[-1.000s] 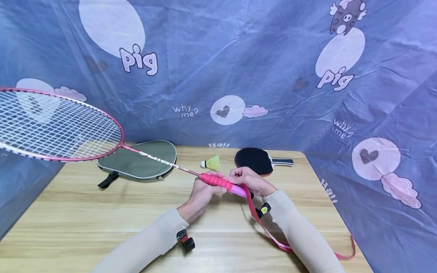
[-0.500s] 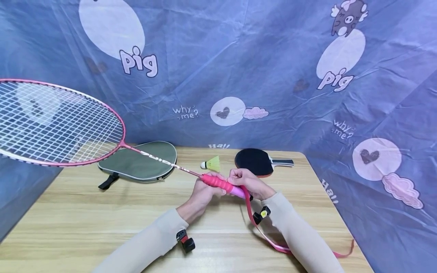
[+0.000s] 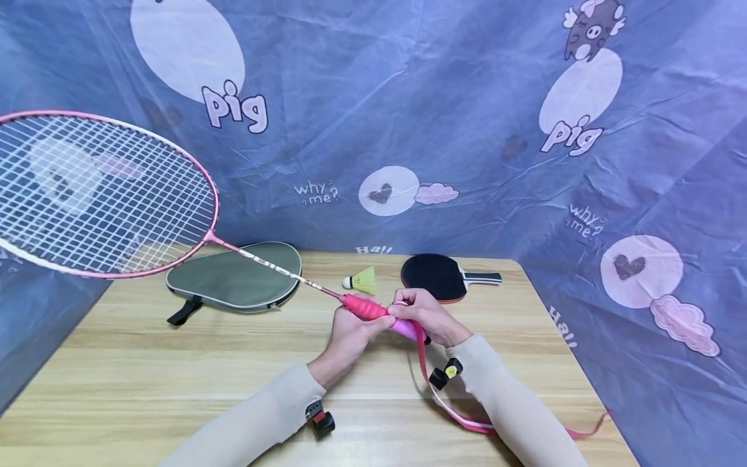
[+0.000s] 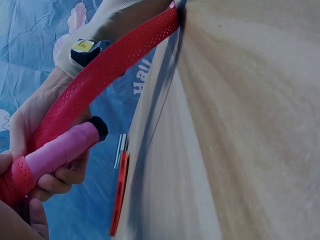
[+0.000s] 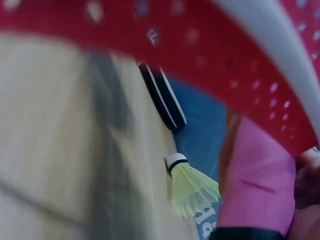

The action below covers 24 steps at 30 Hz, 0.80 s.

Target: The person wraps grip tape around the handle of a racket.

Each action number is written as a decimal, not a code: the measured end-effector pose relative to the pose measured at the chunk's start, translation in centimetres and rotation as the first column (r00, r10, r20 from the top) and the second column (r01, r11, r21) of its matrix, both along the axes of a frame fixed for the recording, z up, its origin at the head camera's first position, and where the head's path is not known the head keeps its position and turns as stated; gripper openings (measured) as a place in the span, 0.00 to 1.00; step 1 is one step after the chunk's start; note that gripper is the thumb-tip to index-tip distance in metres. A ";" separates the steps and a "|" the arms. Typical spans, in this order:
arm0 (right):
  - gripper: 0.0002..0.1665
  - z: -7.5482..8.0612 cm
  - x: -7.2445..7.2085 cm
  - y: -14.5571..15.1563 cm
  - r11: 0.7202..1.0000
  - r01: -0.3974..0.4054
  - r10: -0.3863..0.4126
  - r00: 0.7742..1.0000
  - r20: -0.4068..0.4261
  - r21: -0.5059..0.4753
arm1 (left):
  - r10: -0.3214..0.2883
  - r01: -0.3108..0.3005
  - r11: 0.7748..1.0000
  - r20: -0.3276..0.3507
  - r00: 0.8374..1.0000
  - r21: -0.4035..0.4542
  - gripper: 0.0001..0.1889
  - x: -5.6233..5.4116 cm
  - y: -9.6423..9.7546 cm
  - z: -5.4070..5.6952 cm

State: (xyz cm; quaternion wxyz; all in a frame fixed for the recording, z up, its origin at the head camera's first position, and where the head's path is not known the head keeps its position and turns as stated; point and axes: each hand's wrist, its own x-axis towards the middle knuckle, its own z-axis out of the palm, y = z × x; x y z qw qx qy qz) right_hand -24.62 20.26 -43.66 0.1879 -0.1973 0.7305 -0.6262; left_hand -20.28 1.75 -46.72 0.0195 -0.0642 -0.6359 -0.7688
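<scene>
My left hand (image 3: 346,337) grips the handle of a pink and white badminton racket (image 3: 213,237), its thumb lying along the wrapped part. The racket head tilts up at the left, held above the table. Red perforated grip tape (image 4: 100,82) is wound round the upper handle; the lower part is bare pink (image 4: 65,147), ending in a black butt cap (image 4: 99,128). My right hand (image 3: 428,314) pinches the tape beside the wrapped edge. From there the loose tape hangs down, passes under the right forearm and trails across the table.
A green paddle case (image 3: 245,275) lies at the back left of the wooden table (image 3: 146,376). Behind my hands are a yellow shuttlecock (image 3: 363,280) and a black table tennis paddle (image 3: 433,277). Blue printed cloth (image 3: 327,97) encloses the table behind and at the sides.
The racket head has swung upward, showing its strings more broadly. My left thumb has shifted right along the handle, close to the right fingertips. Both hands keep their hold.
</scene>
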 end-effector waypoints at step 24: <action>0.13 -0.7 -1.7 1.5 0.982 -0.181 0.188 0.970 0.156 -0.054 | -0.097 0.093 0.993 0.042 0.994 0.072 0.25 -0.3 -0.9 0.5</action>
